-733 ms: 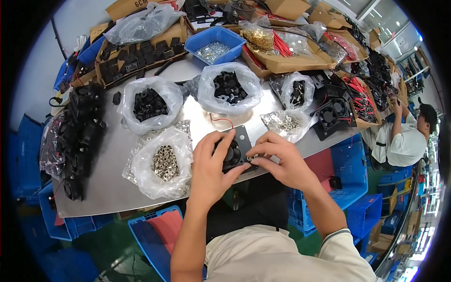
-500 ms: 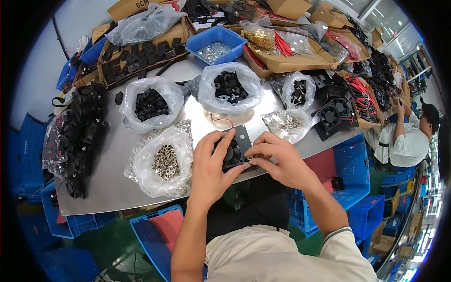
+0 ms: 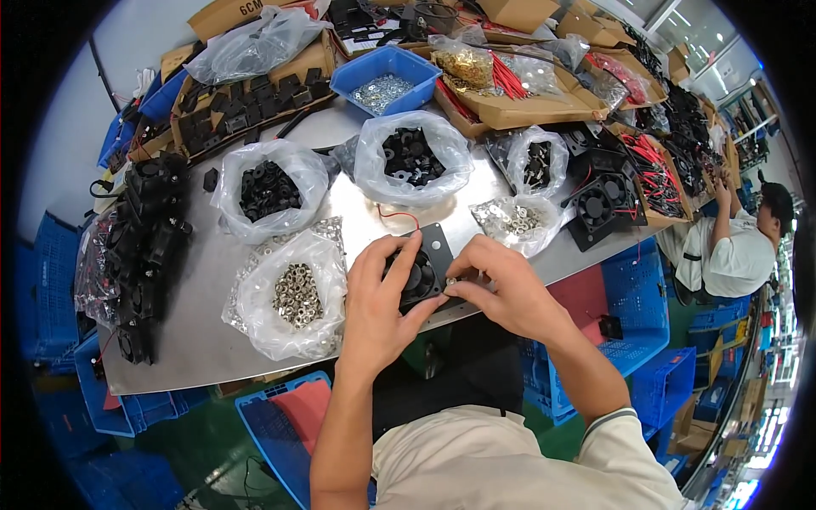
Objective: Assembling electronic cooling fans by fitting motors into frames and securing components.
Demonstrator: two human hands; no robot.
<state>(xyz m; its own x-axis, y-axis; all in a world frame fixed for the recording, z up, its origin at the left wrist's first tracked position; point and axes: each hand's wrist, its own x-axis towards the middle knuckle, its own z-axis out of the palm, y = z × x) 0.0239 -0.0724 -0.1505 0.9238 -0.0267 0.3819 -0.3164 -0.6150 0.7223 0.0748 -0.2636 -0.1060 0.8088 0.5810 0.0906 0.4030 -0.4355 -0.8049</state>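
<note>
Left hand (image 3: 374, 293) gripping a black fan (image 3: 418, 279) at frame centre, fingers pointing up the frame, right hand (image 3: 507, 285) angled up-left, thumb and forefinger pinching a small metal piece (image 3: 451, 281), fan facing upward, long axis unclear.

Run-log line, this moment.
left hand: holding black fan | right hand: pinching small metal piece at fan's edge | bag of metal parts: left of hands

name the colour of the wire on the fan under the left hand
Red: the wire shows best in the head view.
</note>
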